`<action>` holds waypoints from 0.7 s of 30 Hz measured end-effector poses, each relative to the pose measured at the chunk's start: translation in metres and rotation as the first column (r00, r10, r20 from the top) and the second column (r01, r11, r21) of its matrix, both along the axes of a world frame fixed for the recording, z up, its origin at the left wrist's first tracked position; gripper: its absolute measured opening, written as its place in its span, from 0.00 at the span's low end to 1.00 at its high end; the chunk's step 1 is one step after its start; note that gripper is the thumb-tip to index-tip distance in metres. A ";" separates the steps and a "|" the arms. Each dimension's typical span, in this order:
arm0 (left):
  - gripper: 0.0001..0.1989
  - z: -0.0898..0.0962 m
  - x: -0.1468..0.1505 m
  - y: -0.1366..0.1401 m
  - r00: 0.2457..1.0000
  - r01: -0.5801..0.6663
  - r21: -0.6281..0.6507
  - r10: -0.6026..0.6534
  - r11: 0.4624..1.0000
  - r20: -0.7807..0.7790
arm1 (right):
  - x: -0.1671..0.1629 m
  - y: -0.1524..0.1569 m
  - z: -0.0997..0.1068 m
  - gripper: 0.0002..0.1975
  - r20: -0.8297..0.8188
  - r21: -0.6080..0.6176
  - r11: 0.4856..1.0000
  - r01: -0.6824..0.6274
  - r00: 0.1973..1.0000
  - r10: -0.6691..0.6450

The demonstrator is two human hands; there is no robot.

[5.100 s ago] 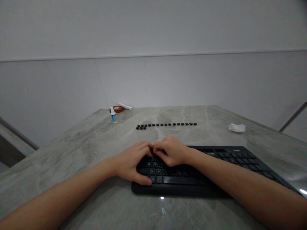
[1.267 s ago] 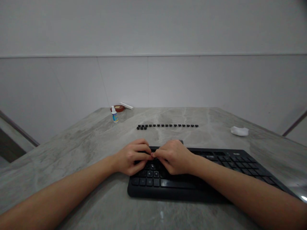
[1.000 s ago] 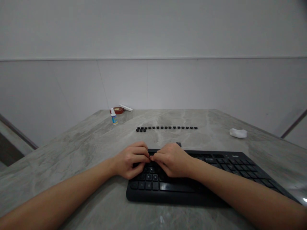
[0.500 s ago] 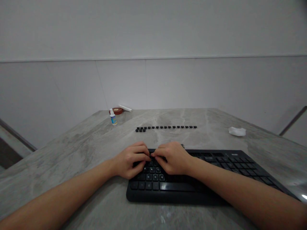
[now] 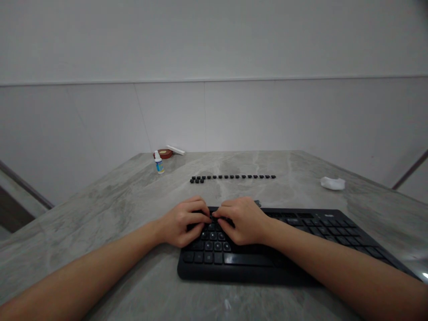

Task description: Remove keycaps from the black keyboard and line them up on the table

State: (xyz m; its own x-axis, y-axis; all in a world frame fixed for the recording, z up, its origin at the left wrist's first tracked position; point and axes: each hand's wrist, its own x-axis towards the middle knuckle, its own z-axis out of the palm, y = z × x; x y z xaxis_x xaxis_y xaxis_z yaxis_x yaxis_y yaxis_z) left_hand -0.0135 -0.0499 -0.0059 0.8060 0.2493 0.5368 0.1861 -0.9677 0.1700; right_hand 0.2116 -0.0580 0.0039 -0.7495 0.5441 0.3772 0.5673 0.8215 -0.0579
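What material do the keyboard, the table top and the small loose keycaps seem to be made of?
Keyboard: probably matte black plastic, dull with little glare. Table top: likely polished stone or a stone-look slab, grey veins with light reflections. Loose keycaps: apparently the same black plastic, too small to be sure.

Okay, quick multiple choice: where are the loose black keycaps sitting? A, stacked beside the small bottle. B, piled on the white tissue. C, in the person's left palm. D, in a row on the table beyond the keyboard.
D: the keycaps lie in a line on the table, past the keyboard and apart from it.
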 end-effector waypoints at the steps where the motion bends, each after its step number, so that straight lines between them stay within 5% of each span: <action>1: 0.13 0.000 0.000 0.000 1.000 -0.001 0.000 0.001 1.000 -0.001 | 0.000 0.000 0.000 0.11 -0.002 -0.002 1.000 -0.002 1.000 0.002; 21: 0.13 0.000 0.000 0.000 1.000 0.012 -0.008 -0.012 1.000 0.007 | -0.001 0.000 0.002 0.11 0.075 0.003 1.000 0.002 0.997 -0.002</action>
